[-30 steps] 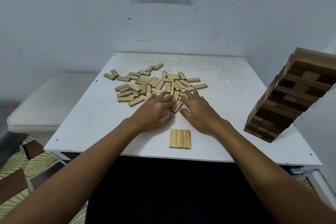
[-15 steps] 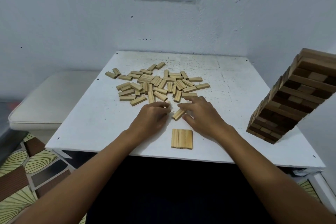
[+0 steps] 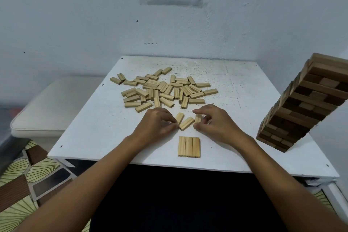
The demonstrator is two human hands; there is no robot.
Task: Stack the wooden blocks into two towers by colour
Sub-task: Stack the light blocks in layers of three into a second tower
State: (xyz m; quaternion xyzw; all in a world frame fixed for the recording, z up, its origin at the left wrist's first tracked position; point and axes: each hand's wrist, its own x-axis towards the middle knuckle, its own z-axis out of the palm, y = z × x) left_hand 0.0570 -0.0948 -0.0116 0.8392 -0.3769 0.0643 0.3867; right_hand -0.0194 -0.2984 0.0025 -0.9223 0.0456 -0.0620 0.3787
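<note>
Now both hands (image 3: 188,124) have drawn three blocks (image 3: 186,123) nearer.

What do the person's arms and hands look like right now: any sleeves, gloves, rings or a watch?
Both forearms are bare, with no sleeves in view. The left hand and right hand wear no gloves; no ring, watch or bracelet shows on either.

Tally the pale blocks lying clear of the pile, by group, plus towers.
Loose pale wooden blocks between left hand and right hand: 3
Pale wooden blocks in flat side-by-side row: 3
Dark-and-light wooden block tower: 1
Total: 7
</note>
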